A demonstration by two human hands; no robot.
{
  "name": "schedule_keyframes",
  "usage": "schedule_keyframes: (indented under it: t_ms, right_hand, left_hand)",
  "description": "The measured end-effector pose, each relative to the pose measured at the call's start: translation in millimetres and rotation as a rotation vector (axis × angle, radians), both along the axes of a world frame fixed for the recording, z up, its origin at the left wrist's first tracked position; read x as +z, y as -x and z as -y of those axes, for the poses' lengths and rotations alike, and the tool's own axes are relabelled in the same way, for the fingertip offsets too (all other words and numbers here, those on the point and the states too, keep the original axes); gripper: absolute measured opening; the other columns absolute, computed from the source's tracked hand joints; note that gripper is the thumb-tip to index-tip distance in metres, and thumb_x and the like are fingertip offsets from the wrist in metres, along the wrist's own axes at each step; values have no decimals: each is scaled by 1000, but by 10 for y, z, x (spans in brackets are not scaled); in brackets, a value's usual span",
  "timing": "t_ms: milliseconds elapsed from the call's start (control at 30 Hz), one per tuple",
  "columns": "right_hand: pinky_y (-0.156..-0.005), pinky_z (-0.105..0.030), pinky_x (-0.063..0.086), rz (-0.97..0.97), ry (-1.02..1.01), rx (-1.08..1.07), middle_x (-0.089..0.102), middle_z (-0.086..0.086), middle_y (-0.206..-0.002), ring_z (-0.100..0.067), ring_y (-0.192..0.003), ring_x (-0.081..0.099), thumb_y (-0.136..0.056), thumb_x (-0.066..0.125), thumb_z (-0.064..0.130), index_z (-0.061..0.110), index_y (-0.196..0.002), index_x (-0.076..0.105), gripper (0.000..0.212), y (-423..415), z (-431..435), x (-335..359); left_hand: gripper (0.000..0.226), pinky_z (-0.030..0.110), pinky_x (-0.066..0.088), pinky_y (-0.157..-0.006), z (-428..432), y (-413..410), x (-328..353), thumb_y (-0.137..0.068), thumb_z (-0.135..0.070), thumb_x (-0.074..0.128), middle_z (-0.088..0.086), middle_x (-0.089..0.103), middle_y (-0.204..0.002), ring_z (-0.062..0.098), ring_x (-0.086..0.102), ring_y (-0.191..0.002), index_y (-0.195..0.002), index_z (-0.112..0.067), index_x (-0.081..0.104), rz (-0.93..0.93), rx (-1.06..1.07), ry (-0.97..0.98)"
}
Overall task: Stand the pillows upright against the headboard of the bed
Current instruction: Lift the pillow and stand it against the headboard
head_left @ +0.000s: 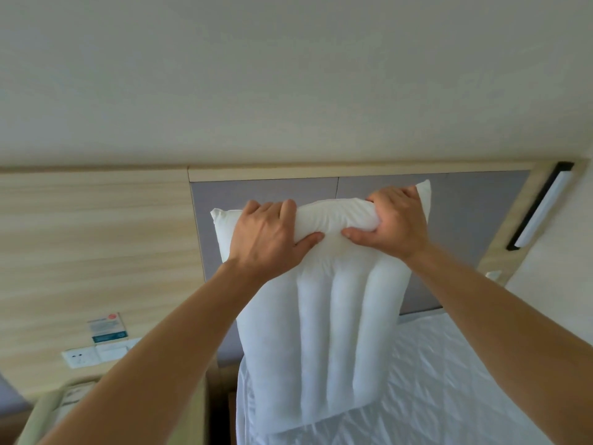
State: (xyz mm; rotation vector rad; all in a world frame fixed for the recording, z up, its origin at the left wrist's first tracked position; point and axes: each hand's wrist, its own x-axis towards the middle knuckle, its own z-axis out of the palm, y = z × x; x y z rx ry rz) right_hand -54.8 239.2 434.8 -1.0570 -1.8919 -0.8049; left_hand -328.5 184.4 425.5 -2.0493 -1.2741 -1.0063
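Note:
A white pillow hangs upright in front of the grey padded headboard, its lower edge resting on the white bed. My left hand grips the pillow's top edge on the left side. My right hand grips the same top edge on the right, bunching the fabric between the two hands. Long vertical folds run down the pillow's face. No other pillow shows in the view.
A wood-grain wall panel lies left of the headboard, with a small card and a white socket plate on it. A bedside table edge sits at the lower left. A black-framed wall lamp hangs at the right.

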Motion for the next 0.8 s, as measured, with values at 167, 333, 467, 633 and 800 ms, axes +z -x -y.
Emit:
schedule_keyframes:
  t_ms: [167, 333, 467, 633, 800]
  right_hand:
    - [-76, -44, 42, -2, 28, 9, 62, -8, -72, -30, -67, 61, -73, 55, 84, 3, -81, 62, 81, -70, -638, -148]
    - [-75, -44, 41, -9, 25, -9, 60, -6, -72, -29, -66, 59, -73, 57, 82, 4, -80, 61, 78, -197, -1093, -352]
    - [-77, -43, 40, -17, 81, -23, 61, -5, -75, -29, -69, 59, -72, 58, 80, 5, -82, 61, 76, -270, -1407, -518]
    - [-79, -46, 44, -27, 160, -30, 62, -3, -78, -29, -73, 60, -73, 57, 81, 6, -85, 63, 77, -322, -1755, -702]
    - [-88, -45, 42, -15, 270, -25, 65, -1, -88, -28, -86, 63, -72, 56, 83, 10, -97, 66, 78, -303, -2063, -741]
  left_hand:
    - [57, 41, 38, -67, -658, -78, -130, -86, -64, 66, 5, 60, -67, 32, 56, -58, -85, -10, 51, 4, -4, 19]
    - [57, 41, 39, -67, -1165, -213, -288, -85, -67, 62, 4, 60, -66, 31, 55, -58, -84, -10, 51, 8, -18, 49]
    - [58, 40, 38, -67, -1496, -284, -407, -85, -69, 58, 3, 59, -66, 30, 54, -58, -84, -11, 51, 1, -12, 77]
    - [56, 40, 37, -67, -1806, -367, -554, -83, -67, 64, 2, 60, -67, 30, 55, -59, -85, -12, 51, 8, 25, 108]
    - [59, 41, 37, -71, -2007, -395, -614, -82, -70, 65, 0, 57, -69, 28, 55, -63, -84, -13, 50, 33, 120, 137]
